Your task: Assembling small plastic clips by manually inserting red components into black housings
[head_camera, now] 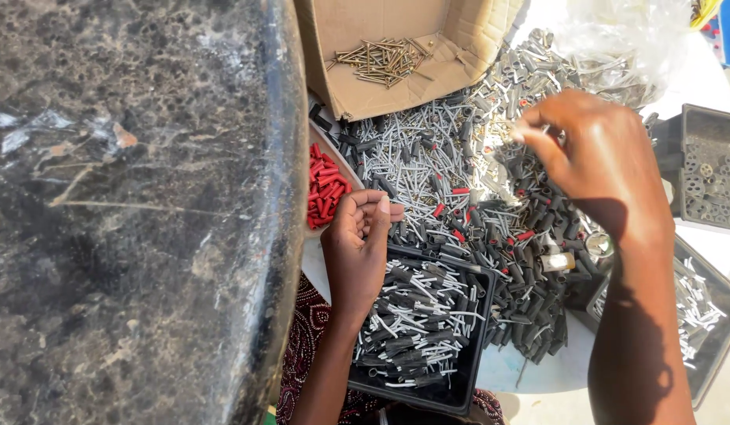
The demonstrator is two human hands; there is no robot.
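My right hand [597, 161] hovers over a big heap of grey, black and a few red plastic plugs [459, 169], with a small grey plug [513, 134] pinched between thumb and fingertips. My left hand [357, 240] rests at the heap's near left edge with its fingers curled into a loose fist; whatever is inside it is hidden. Just below that hand sits a black tray [477, 370] filled with black and grey pieces. A white dish [333, 153] of red plugs lies just left of the left hand.
A dark marbled mass [129, 212] blocks the whole left side of the view. An open cardboard box [357, 98] with brass screws stands at the back. On the right are two black trays, one with washers [707, 169] and one with grey pieces [707, 315]. A clear plastic bag [617, 35] lies at top right.
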